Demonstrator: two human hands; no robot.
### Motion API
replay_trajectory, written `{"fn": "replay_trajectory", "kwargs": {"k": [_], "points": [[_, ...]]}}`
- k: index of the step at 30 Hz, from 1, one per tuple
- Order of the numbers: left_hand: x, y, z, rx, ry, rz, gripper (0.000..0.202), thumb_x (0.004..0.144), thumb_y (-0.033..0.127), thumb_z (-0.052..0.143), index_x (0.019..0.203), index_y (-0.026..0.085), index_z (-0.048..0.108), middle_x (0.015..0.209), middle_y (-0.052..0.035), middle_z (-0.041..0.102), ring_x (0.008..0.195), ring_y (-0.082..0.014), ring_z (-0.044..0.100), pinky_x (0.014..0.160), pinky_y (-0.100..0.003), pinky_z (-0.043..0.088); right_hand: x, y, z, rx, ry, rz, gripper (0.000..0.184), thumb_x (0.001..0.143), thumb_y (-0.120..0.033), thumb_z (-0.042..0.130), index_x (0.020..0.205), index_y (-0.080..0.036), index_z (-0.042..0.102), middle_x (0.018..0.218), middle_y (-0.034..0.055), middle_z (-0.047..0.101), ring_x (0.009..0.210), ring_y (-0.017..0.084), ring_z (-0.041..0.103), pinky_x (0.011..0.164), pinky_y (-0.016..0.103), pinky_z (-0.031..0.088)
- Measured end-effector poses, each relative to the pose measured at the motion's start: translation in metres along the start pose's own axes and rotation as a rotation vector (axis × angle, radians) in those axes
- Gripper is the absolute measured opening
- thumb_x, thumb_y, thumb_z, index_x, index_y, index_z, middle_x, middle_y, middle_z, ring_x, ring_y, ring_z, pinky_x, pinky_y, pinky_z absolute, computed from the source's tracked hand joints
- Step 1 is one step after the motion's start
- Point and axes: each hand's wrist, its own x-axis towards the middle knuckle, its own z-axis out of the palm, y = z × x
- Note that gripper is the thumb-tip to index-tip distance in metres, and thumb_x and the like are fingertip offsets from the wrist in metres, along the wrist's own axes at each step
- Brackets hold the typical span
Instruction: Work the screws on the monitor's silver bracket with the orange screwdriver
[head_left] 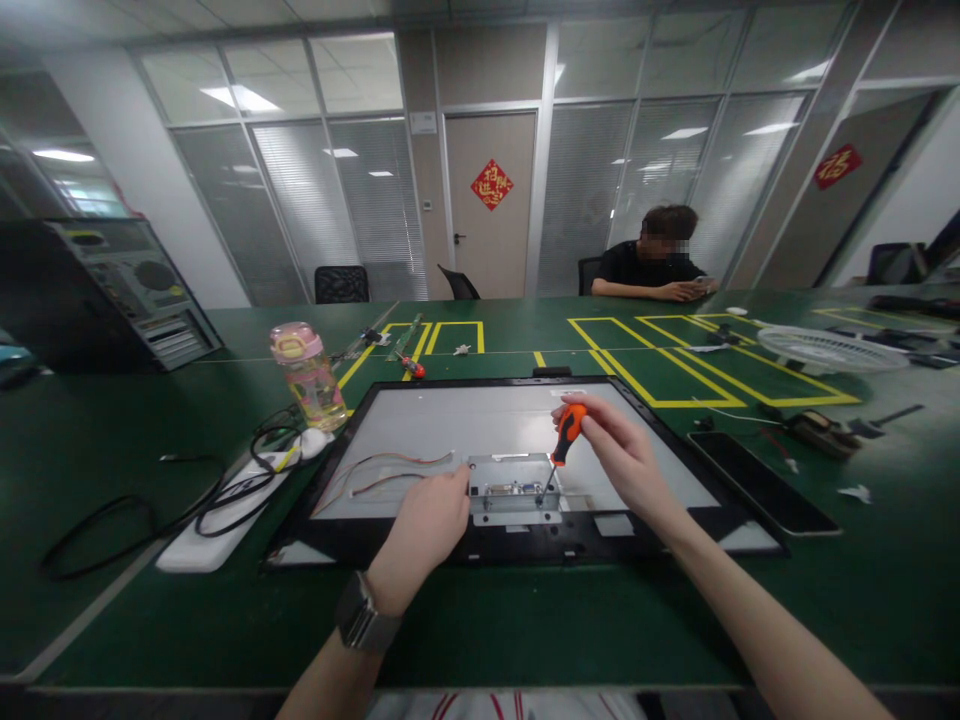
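Note:
A display panel (442, 415) with a black frame lies on the green table in front of me, its silvery back facing up. On its lower middle sits a metal bracket (517, 468) with connector ports along it. My left hand (431, 520), wearing a watch, is closed with its fingertips at the bracket's left edge. My right hand (619, 455) grips an orange and black screwdriver (568, 432). The screwdriver leans, and its tip meets the right part of the bracket. Thin loose wires (397, 470) lie on the panel, left of the bracket.
Left of the panel are a drink bottle (309, 380), a white power strip (217, 530) and black cables (142, 540). A computer case (112, 290) stands farther left. Right are a phone (761, 480) and a white fan grille (829, 347). Another person (626, 270) sits across the table.

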Motion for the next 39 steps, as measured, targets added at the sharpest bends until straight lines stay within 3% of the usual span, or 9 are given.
{"fn": "replay_trajectory", "kwargs": {"k": [6, 13, 19, 28, 35, 39], "points": [[-0.0003, 0.0003, -0.0020, -0.006, -0.012, -0.004, 0.023, 0.092, 0.015, 0.036, 0.101, 0.017, 0.057, 0.087, -0.0100, 0.070, 0.083, -0.0270, 0.070, 0.071, -0.036, 0.052, 0.0015, -0.0016, 0.0038, -0.107, 0.094, -0.127, 0.015, 0.083, -0.037, 0.070, 0.094, -0.028, 0.070, 0.087, 0.0019, 0.059, 0.082, 0.018, 0.057, 0.075, 0.032, 0.050], [-0.0002, 0.0011, -0.0036, -0.013, -0.020, -0.005, 0.022, 0.093, 0.015, 0.037, 0.101, 0.017, 0.057, 0.088, -0.0101, 0.071, 0.083, -0.0263, 0.070, 0.071, -0.035, 0.052, -0.0016, -0.0048, 0.0030, -0.133, 0.066, -0.042, 0.026, 0.094, -0.037, 0.054, 0.117, -0.029, 0.064, 0.101, 0.0045, 0.065, 0.093, 0.020, 0.061, 0.084, 0.036, 0.049], [-0.0004, 0.0013, -0.0041, 0.000, -0.021, -0.011, 0.022, 0.093, 0.015, 0.037, 0.102, 0.017, 0.057, 0.088, -0.0103, 0.071, 0.083, -0.0255, 0.070, 0.071, -0.034, 0.051, -0.0006, -0.0073, 0.0040, -0.154, 0.090, -0.109, 0.018, 0.087, -0.038, 0.065, 0.100, -0.027, 0.071, 0.095, 0.0050, 0.063, 0.090, 0.022, 0.062, 0.080, 0.037, 0.053], [-0.0002, 0.0005, -0.0029, 0.003, -0.020, -0.005, 0.022, 0.093, 0.015, 0.037, 0.102, 0.016, 0.057, 0.088, -0.0105, 0.071, 0.083, -0.0251, 0.070, 0.072, -0.034, 0.052, -0.0003, -0.0027, -0.0034, -0.033, -0.048, -0.005, 0.033, 0.096, -0.033, 0.052, 0.127, -0.027, 0.060, 0.110, 0.0069, 0.070, 0.101, 0.022, 0.066, 0.093, 0.044, 0.053], [0.0001, 0.0003, -0.0016, -0.007, -0.008, 0.000, 0.022, 0.093, 0.016, 0.037, 0.103, 0.017, 0.056, 0.089, -0.0099, 0.070, 0.084, -0.0255, 0.069, 0.072, -0.035, 0.052, 0.0021, -0.0041, -0.0012, -0.176, 0.058, -0.106, 0.023, 0.084, -0.031, 0.069, 0.106, -0.029, 0.073, 0.098, 0.0051, 0.065, 0.086, 0.021, 0.063, 0.077, 0.038, 0.057], [-0.0004, 0.0005, -0.0026, -0.010, -0.024, -0.008, 0.023, 0.093, 0.016, 0.036, 0.105, 0.017, 0.056, 0.089, -0.0099, 0.070, 0.084, -0.0243, 0.069, 0.072, -0.033, 0.051, 0.0005, -0.0079, -0.0017, -0.166, 0.028, -0.128, 0.027, 0.094, -0.032, 0.053, 0.117, -0.030, 0.068, 0.109, 0.0070, 0.065, 0.096, 0.023, 0.064, 0.089, 0.045, 0.053]]}}
